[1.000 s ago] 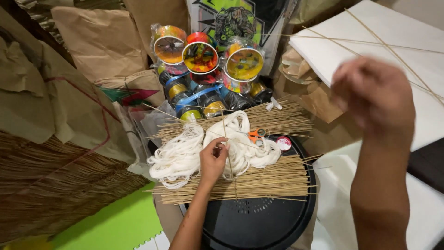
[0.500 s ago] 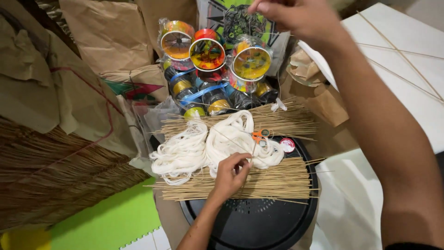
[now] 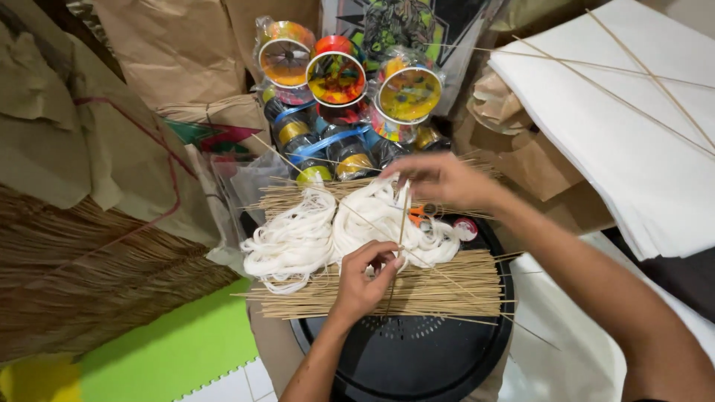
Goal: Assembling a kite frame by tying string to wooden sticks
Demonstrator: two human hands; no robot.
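The right hand [image 3: 439,179], raised high half a second ago, has dropped to pinch the top of a thin stick [image 3: 401,223]; the left hand [image 3: 365,275] (fingers closed) grips its lower end above the string [image 3: 342,227], steadying it.

Floor: lime-green foam mat [image 3: 167,350] at lower left, a yellow piece [image 3: 30,380] at its corner, white puzzle-edged tile [image 3: 231,383] beside it. Crumpled brown paper sheets [image 3: 149,45] back the scene at upper left. Stack of white paper [image 3: 633,126] at right. Lighting even, soft; no window visible.
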